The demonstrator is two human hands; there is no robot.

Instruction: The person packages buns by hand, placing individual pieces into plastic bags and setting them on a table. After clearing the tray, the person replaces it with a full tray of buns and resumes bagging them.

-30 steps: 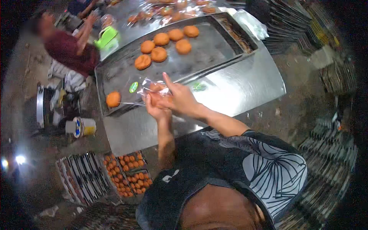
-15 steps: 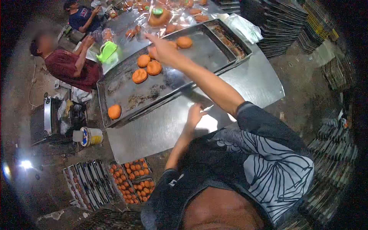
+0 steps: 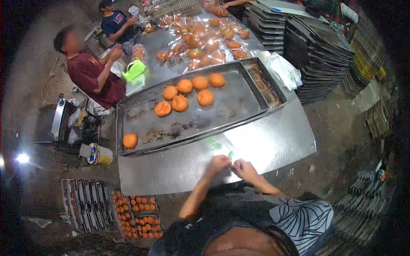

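Note:
My left hand (image 3: 219,163) and my right hand (image 3: 244,169) are close together over the near part of the metal table. The fingers of both are pinched on a thin clear plastic bag with green print (image 3: 231,154), whose outline is hard to make out against the glare. Just beyond them lies a large dark baking tray (image 3: 200,128). Several round orange-brown buns (image 3: 180,103) sit grouped toward its far side, and a single bun (image 3: 130,141) rests in its near left corner.
Bagged buns (image 3: 200,40) cover the table's far end. Two people (image 3: 92,74) work along the left side, near a bright green item (image 3: 134,70). White plastic bags (image 3: 282,70) lie right of the tray. Stacked trays (image 3: 316,51) stand at right; bun-filled trays (image 3: 145,204) sit low at left.
My right hand has drawn back from over the buns to beside my left hand. Both now pinch the bag. The view has shifted, showing more of the table's far end.

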